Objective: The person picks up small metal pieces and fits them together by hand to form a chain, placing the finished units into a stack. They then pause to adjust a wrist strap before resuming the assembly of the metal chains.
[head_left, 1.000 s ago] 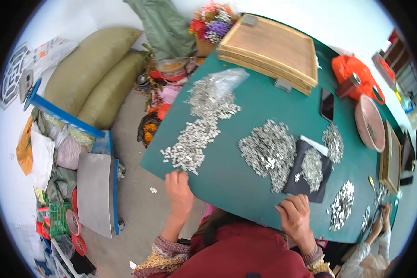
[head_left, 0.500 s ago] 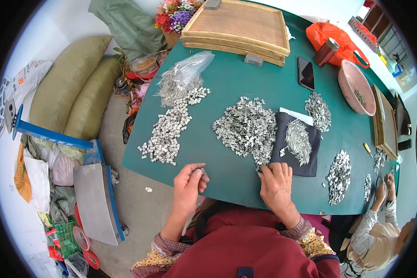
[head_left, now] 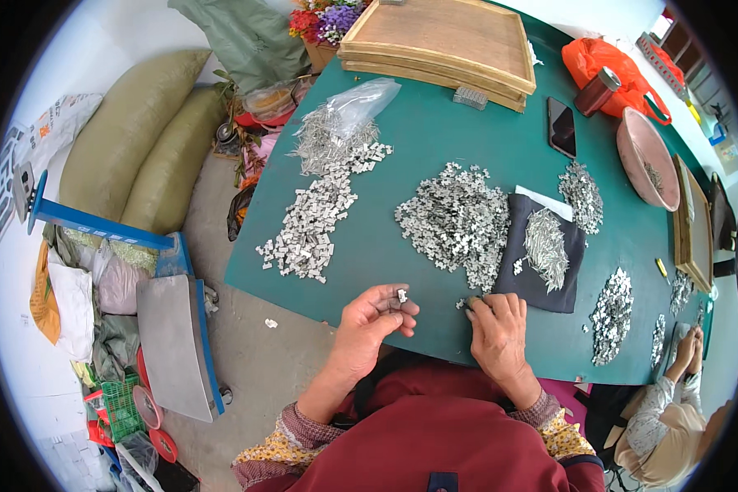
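My left hand (head_left: 371, 321) is raised a little over the near edge of the green table (head_left: 435, 135) and pinches a small silver metal piece (head_left: 402, 295) between thumb and fingertips. My right hand (head_left: 497, 332) lies palm down on the table, fingertips touching a few loose metal pieces (head_left: 462, 303) at the near rim of the big central heap of silver parts (head_left: 455, 221). Whether it grips one is hidden. To its right a dark cloth (head_left: 541, 283) carries a small heap of thin silver pins (head_left: 544, 246).
A long strip of silver pieces (head_left: 312, 221) and a clear plastic bag (head_left: 357, 102) lie at the left. Wooden trays (head_left: 447, 41), a phone (head_left: 562, 127), a pink bowl (head_left: 644, 156) and more heaps (head_left: 611, 316) sit farther off. Another person's hands (head_left: 687, 353) work at the right.
My left hand has lifted off the table edge and now holds one metal piece at its fingertips. My right hand has stayed by the near rim of the central heap.
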Available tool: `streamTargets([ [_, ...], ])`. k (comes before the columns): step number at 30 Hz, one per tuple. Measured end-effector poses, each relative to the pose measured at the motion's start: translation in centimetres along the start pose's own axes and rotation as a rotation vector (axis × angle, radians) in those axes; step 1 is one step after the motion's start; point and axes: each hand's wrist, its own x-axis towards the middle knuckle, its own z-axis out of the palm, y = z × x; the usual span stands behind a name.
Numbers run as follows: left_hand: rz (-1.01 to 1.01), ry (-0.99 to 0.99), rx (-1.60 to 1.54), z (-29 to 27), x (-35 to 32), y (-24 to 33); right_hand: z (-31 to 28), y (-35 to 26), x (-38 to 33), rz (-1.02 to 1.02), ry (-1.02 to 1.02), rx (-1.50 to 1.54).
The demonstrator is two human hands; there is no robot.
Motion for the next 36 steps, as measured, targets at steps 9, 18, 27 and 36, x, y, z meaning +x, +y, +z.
streamTargets([
  [9, 0.0, 0.062, -0.011, -0.3, 0.1, -0.7, 0.3, 0.3, -0.6, 0.114, 0.059, 0.058],
  [18, 0.004, 0.082, 0.019, -0.1, 0.4, -0.7, 1.2, -0.8, 0.8, 0.081, 0.012, -0.041],
  [27, -0.007, 0.07, 0.015, 0.3, 3.7, 0.7, 0.8, -1.3, 2.0, 0.007, -0.047, -0.15],
  [36, 0.107, 0.105, -0.165, 0.7, 9.3, 4.1, -1.5, -4.9, 3.9, -0.111, -0.099, 0.334],
])
